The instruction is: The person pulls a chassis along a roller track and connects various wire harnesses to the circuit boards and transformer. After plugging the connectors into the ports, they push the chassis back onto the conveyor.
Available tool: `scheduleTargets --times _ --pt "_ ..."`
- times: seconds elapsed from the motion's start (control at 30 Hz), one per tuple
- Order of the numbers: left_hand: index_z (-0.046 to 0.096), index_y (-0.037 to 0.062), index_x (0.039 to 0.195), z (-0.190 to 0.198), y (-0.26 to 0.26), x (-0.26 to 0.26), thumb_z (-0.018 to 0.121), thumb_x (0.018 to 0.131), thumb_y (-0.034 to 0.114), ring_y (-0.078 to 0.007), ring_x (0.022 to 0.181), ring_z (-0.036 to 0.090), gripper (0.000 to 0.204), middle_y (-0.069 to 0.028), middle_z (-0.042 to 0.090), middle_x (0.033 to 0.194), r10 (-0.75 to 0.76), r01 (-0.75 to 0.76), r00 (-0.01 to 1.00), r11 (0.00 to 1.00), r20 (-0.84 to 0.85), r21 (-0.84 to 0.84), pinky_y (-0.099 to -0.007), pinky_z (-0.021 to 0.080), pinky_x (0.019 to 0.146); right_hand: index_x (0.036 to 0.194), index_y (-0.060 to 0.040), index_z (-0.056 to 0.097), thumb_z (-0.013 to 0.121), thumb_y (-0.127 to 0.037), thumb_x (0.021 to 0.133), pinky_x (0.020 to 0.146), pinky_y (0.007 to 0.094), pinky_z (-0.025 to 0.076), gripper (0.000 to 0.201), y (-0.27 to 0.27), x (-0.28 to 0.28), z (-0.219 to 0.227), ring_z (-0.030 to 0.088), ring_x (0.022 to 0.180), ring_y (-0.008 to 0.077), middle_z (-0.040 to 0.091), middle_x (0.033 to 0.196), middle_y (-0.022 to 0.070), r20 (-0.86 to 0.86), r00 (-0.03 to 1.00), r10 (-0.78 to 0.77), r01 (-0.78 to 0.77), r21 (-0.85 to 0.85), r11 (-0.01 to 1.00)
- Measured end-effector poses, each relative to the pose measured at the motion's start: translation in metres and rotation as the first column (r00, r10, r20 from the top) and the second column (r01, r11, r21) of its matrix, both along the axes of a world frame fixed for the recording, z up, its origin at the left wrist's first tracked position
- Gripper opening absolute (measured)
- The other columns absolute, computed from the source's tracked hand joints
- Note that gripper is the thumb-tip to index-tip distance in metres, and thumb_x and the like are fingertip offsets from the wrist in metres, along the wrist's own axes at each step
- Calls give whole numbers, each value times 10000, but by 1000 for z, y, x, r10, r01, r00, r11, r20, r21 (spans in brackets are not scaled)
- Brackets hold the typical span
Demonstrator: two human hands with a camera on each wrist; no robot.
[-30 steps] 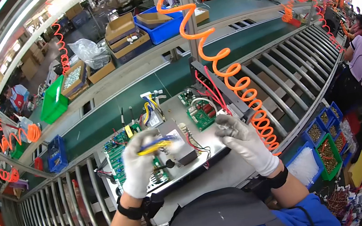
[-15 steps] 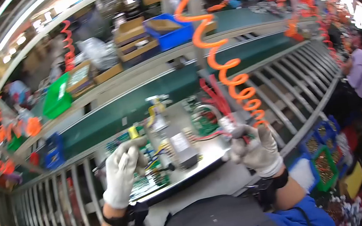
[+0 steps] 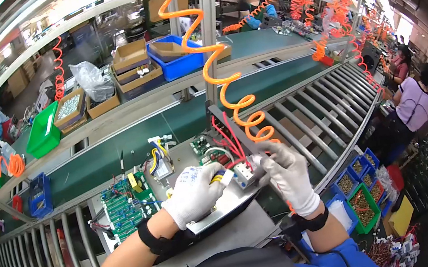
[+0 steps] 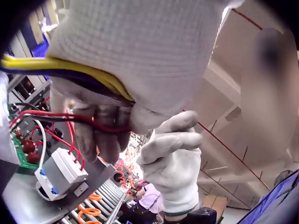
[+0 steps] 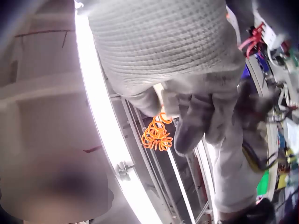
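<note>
Both hands wear white gloves with greyed fingers. My left hand [image 3: 195, 194] holds a bundle of yellow and blue wires [image 4: 88, 70] in its curled fingers. A white connector [image 3: 227, 178] shows at the fingertips in the head view. Red and black wires [image 4: 60, 116] also run to these fingers in the left wrist view. My right hand [image 3: 291, 176] is close by on the right, its fingers bent. Between its thumb and fingers a small white block [image 5: 171, 105] shows in the right wrist view. Beside the hands is a white-grey terminal block [image 3: 243, 175] with red wires.
A metal chassis [image 3: 225, 202] carries a green circuit board [image 3: 124, 205]. It lies over a roller conveyor [image 3: 70, 253]. An orange coiled hose [image 3: 237, 104] hangs just beyond the right hand. Blue and green parts bins [image 3: 364, 210] stand at the right.
My left hand has moved right across the chassis to near the right hand, with the yellow and blue wires in it. The right hand has stayed near the terminal block. The head view has shifted.
</note>
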State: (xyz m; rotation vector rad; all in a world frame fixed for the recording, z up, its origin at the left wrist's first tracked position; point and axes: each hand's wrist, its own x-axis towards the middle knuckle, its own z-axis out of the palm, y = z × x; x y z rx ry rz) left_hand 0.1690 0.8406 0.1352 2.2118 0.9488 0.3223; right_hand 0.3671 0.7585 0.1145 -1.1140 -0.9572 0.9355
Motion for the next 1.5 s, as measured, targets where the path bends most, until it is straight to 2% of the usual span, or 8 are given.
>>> scheduleTargets --times 0.07,0.1,0.13,0.2,0.4,0.63,1.07,1.5 --pt "675 56 1015 -1 1 0 569 853 215 -382 790 667 251 -216 667 810 124 -123 992 984 -3 132 -471 510 729 1227 20 614 767 -179 822 528 252 483 477 7 9 6 615 596 106 626 699 37 516 847 -128 14 219 976" --pt "685 60 985 -2 3 -1 578 856 256 -381 814 663 258 -210 674 834 128 -125 992 981 -10 150 -475 506 746 1125 -18 658 749 -117 767 629 308 509 383 5 6 32 648 684 166 595 721 64 838 504 -209 6 239 971" --pt "685 60 985 -6 6 -2 578 856 256 -381 814 663 258 -210 674 834 134 -131 991 981 -9 141 -475 506 746 1125 -18 658 749 -117 767 629 308 509 383 15 2 36 648 684 166 595 721 64 841 503 -199 0 230 973" --pt "681 51 976 -16 10 -4 590 857 292 -378 824 661 283 -201 677 836 56 -65 998 957 41 281 -467 506 753 969 -89 683 728 -188 761 642 374 499 235 31 -5 34 640 711 232 576 723 76 981 -66 -181 -153 169 974" --pt "619 -15 1138 -9 24 -25 619 796 98 -295 822 675 360 -173 669 884 -36 30 991 998 128 52 -365 522 790 987 -102 641 635 -140 811 607 423 506 180 90 -37 44 700 792 272 675 855 83 757 -594 271 -95 -400 911" --pt "628 9 1171 14 42 -63 571 887 120 -236 935 658 310 -157 676 1040 263 -256 837 963 480 -81 -329 504 845 979 -46 678 639 -5 722 733 428 529 264 154 -25 10 674 860 366 690 864 170 876 -130 465 -281 -482 830" --pt "664 -23 1033 -72 -48 -224 551 882 19 -230 878 679 193 -144 700 942 593 -575 756 804 278 -151 -325 518 808 1059 -60 631 650 -125 847 744 433 520 223 188 -31 -49 673 876 360 686 891 161 766 -480 428 -251 -587 769" --pt "670 -20 1008 -94 -40 -228 582 817 14 -292 908 661 213 -149 708 963 600 -565 738 800 309 -202 -379 501 856 1085 -72 595 606 -86 838 753 442 516 247 192 -30 -50 670 890 363 684 921 159 734 -437 520 -209 -645 735"
